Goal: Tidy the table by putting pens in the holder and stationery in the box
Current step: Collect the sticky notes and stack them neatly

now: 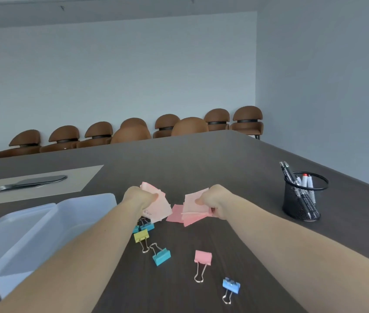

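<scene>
Both hands out over the dark wooden table (201, 159), each closed on pink sticky notes. Left hand (137, 198) curled shut, thumb pressed down on a fanned bunch of pale pink notes (158, 208) (faint writing on the lowest sheet, too small to read). Right hand (216, 201) likewise closed, thumb on top and fingers underneath, pinching a second bunch of pink notes (193, 203) just above the tabletop. One more pink note (175, 213) lying between the two hands, partly under the right-hand bunch; touching the table or lifted, cannot tell. Nearer the camera, loose binder clips scattered on the table: two teal ones (146, 225) partly hidden under the left wrist, a yellow clip (141, 236), a teal clip (161, 256), a pink clip (203, 256) and a blue clip (231, 285), all apart from the hands. Clear plastic box (9, 249) at left, open, its lid (88, 206) lying beside it. Black mesh pen holder (301, 204) well to the right, upright, with pens and markers (304, 180) standing in it. Row of brown chairs (167, 125) beyond the far edge, against the wall
</scene>
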